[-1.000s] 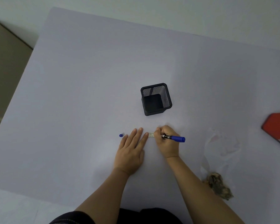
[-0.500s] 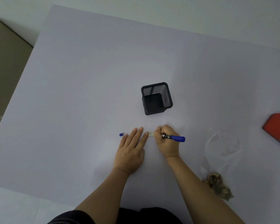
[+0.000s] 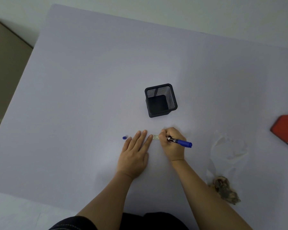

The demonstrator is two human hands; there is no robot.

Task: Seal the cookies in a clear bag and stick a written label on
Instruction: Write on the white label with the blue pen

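A small pale label lies flat on the table between my two hands. My left hand rests flat with fingers spread, its index fingertip at the label's left end. My right hand grips a blue pen with its tip down at the label's right part, hidden by my fingers. The pen's blue cap lies just left of my left hand. A clear bag lies crumpled to the right, with brown cookies in its near end.
A black mesh pen holder stands behind the hands, with nothing in it. A red object lies at the table's right edge. The lavender table ends at the left, beside a beige surface.
Both hands stay on the label. The right hand and pen have barely shifted while at the label.
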